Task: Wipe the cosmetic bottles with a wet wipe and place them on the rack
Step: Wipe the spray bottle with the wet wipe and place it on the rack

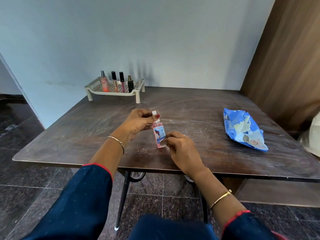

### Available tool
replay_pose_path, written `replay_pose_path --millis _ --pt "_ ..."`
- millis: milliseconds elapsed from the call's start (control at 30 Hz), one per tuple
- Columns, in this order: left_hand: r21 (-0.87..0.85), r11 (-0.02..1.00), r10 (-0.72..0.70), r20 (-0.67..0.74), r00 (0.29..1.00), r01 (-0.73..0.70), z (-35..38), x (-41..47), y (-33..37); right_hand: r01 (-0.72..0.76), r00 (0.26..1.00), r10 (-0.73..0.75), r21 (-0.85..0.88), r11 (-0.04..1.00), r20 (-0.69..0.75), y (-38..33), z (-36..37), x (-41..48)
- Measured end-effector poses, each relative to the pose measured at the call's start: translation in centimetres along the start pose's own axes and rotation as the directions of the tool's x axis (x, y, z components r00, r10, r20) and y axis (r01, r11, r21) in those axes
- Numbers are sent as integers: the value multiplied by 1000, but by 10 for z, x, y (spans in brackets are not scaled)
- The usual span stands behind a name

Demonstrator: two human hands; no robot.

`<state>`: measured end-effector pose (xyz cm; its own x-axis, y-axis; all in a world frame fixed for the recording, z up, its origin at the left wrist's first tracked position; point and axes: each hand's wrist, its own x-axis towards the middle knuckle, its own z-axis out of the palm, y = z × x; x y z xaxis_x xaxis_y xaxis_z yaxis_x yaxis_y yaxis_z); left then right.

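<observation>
- Pink-liquid plastic bottle [159, 134], white-capped and blue-labelled, was held just above the dark wooden table [86, 135] near its centre, not yet racked.
- Left hand [138, 122] pinched its cap end, fingers curled.
- Right hand [181, 148] gripped a white wet wipe [163, 144] against its lower body.
- Cream perforated plastic rack [138, 87], at eleven o'clock, carried four upright cosmetics, judged finished.
- Blue wipe packet [242, 129] lay at two o'clock.
- No other loose bottle was visible, so this one was judged the last.
</observation>
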<state>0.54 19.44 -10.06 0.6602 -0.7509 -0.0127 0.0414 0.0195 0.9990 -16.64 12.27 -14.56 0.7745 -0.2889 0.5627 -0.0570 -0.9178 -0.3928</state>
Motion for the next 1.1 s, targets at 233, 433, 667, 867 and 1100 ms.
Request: replay_pose_path --millis 233,433,667,867,1100 --pt "-9 997 71 39 997 -71 -2 -1 8 9 993 -11 -10 1000 -118 -5 12 25" --pt "-21 997 75 69 995 -74 -1 -1 9 -41 976 40 -3 999 -214 -9 14 48" --pt "-33 999 6 6 1000 -6 -11 6 5 -43 997 44 15 999 -59 -4 13 42" --pt "-23 998 -53 4 999 53 -20 13 1 4 999 -1 -61 998 45 -4 14 26" --pt "-51 996 -78 -5 997 77 -23 17 -2 95 993 -78 -211 973 89 -13 12 24"
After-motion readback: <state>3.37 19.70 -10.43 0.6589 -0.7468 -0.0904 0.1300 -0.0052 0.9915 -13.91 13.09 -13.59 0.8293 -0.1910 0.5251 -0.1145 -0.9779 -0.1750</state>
